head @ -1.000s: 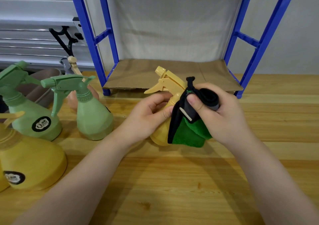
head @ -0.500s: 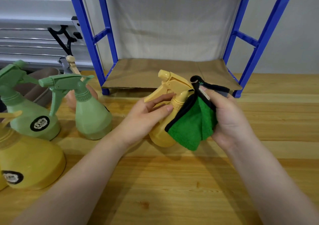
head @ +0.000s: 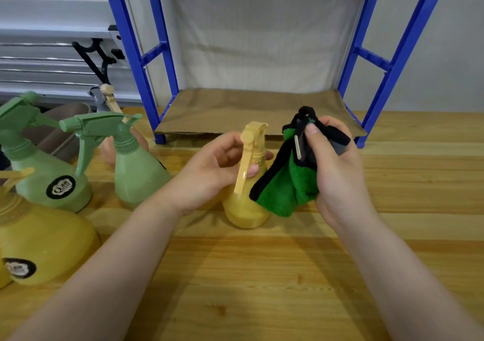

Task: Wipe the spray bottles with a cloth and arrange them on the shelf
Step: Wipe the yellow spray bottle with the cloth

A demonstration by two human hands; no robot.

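My left hand (head: 209,173) grips the small yellow spray bottle (head: 246,207) round its neck, fingers curled under the trigger, so the bottle stands steady on the wooden table (head: 262,275) while its body is free to be rubbed. My right hand (head: 337,173) pinches the bunched green cloth (head: 285,189), thumb pressing the black edge against my fingers; the loose fold hangs against the bottle's right side (whether it truly presses there I cannot tell). I keep the bottle just in front of the blue shelf (head: 262,110), I judge for a short reach once it is clean. Two green spray bottles (head: 136,173) and a larger yellow one (head: 44,249) wait at my left.
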